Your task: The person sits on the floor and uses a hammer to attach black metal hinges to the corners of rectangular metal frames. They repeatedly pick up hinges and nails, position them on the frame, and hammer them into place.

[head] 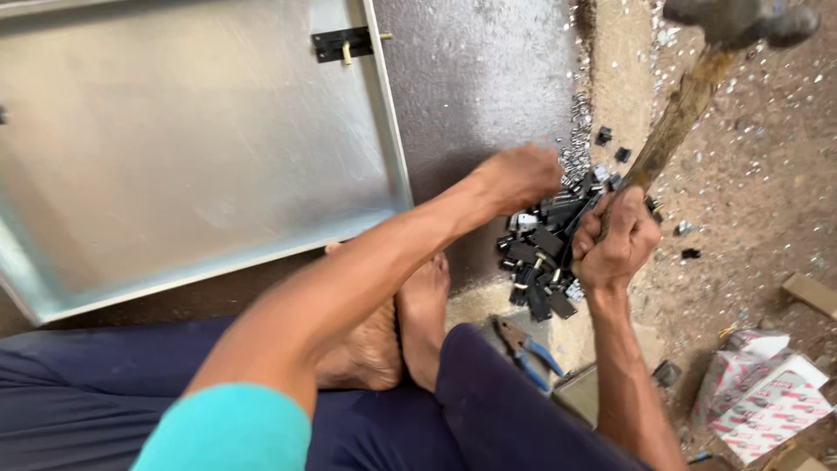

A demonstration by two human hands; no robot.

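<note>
Fingers of the right hand (617,237) wrap the hammer (689,96); left hand (520,174) fingers curl over black hinges (540,249).

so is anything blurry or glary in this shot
Head view: the hammer in the right hand is smeared, its head worst; the left hand is slightly soft; the metal sheet shows broad pale glare; the black parts stay fairly sharp.

One hammer (689,96), one metal sheet (183,139), one pair of pliers (527,349), two cartons (763,401).
</note>
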